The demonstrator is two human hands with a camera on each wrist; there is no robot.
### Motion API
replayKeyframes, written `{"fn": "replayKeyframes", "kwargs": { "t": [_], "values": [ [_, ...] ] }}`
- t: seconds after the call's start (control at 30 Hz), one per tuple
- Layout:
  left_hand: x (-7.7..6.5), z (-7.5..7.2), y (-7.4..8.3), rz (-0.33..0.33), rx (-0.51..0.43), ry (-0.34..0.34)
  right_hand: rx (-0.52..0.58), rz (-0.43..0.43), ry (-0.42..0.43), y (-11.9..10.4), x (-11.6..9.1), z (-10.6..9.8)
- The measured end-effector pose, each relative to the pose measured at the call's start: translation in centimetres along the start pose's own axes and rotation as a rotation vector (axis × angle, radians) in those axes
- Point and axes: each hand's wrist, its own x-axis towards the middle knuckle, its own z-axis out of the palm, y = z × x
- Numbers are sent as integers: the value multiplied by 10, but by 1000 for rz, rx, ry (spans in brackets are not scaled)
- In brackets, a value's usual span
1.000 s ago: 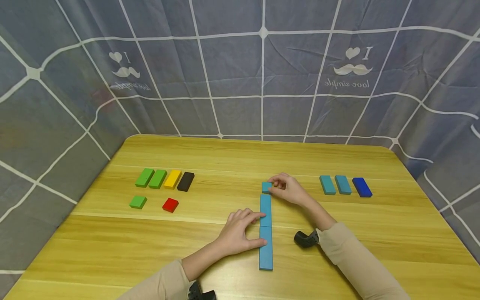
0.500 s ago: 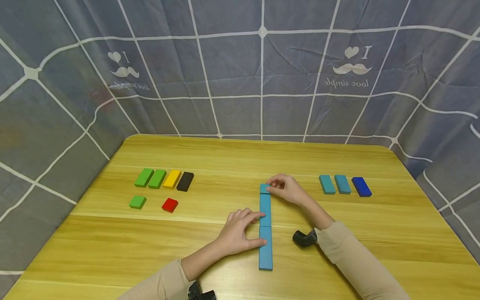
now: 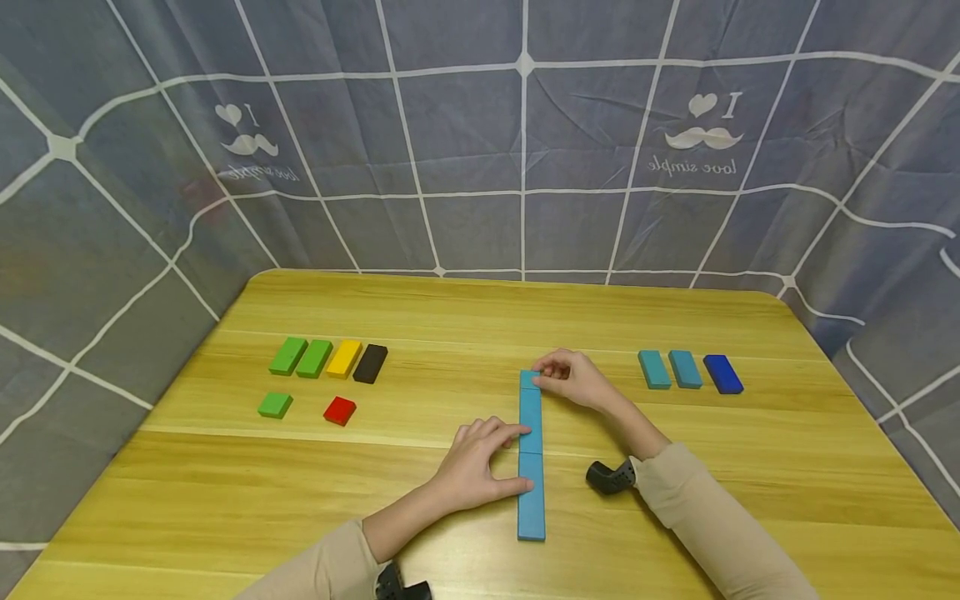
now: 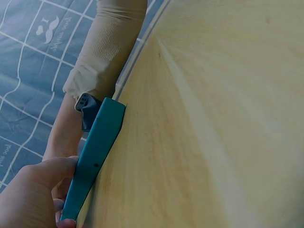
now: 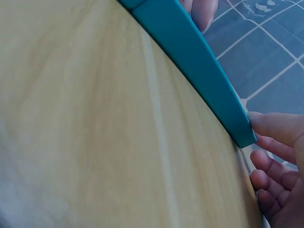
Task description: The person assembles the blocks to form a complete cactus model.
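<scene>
A straight row of light-blue wooden blocks runs away from me on the table: a near long block (image 3: 532, 518), a second block (image 3: 531, 407) and a small block (image 3: 528, 379) at the far end, all touching end to end. My left hand (image 3: 474, 467) lies left of the row, index fingertip on the second block and thumb tip on the near one. With thumb and index finger my right hand (image 3: 576, 380) pinches the small block. The right wrist view shows the thumb (image 5: 273, 127) against the row's end, other fingers curled below.
Back left on the wooden table (image 3: 300, 500) lie two green blocks (image 3: 302, 357), a yellow block (image 3: 344, 359), a black block (image 3: 371, 364), a small green block (image 3: 275, 405) and a red block (image 3: 341, 410). Right are two light-blue blocks (image 3: 670, 369) and a dark-blue block (image 3: 723, 374).
My right hand has drawn the small light-blue block toward me, closing the gap to the second block, and it now lies lower, flush in the row. The left hand has stayed in place.
</scene>
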Motion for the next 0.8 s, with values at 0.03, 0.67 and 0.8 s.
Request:
{"fn": "replayKeyframes", "kwargs": {
  "t": [0.03,0.67,0.8],
  "values": [
    [0,0,0,-1,-1,0,-5,0,0,-1,0,0],
    [0,1,0,3,2,6,54,0,117,-34,-12,-13],
    [0,2,-1,4,-2,9,47,2,374,-39,-23,-28]
  ]
}}
